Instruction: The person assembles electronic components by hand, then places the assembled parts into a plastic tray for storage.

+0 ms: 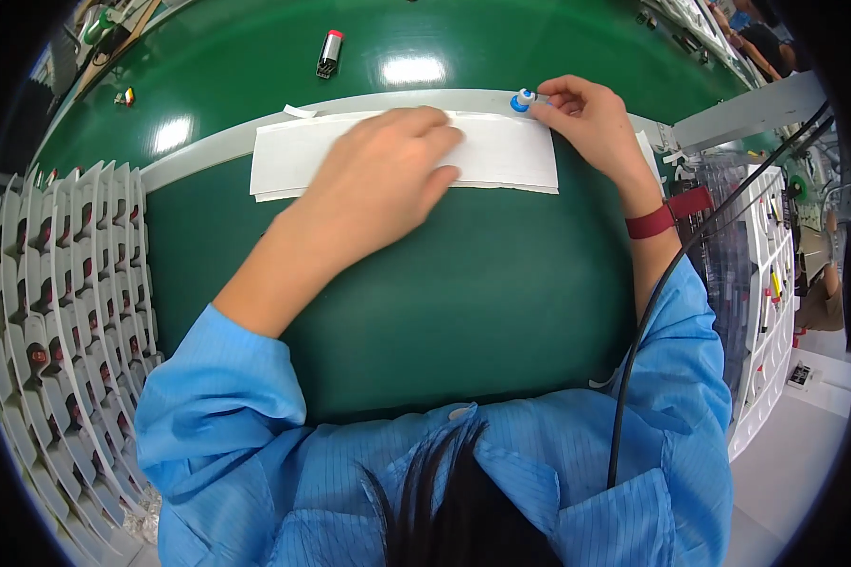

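Note:
A folded stack of white paper [284,156] lies crosswise on the green mat in front of me. My left hand [378,165] rests over its middle, fingers stretched out and slightly blurred, with the thumb apart and nothing in its grasp. Beyond the paper's far right corner, my right hand [586,118] is closed in a pinch. At its fingertips is a small blue-and-white round-ended piece [523,99], whose exact kind I cannot make out. Part of that piece is hidden by the fingers. A red band circles my right wrist.
A black-and-silver cylinder with a red end [330,54] lies on the far green surface beyond a white ledge [199,156]. White slotted racks [76,312] with dark red parts stand at left. White trays [766,312] stand at right. A black cable [667,274] crosses my right arm.

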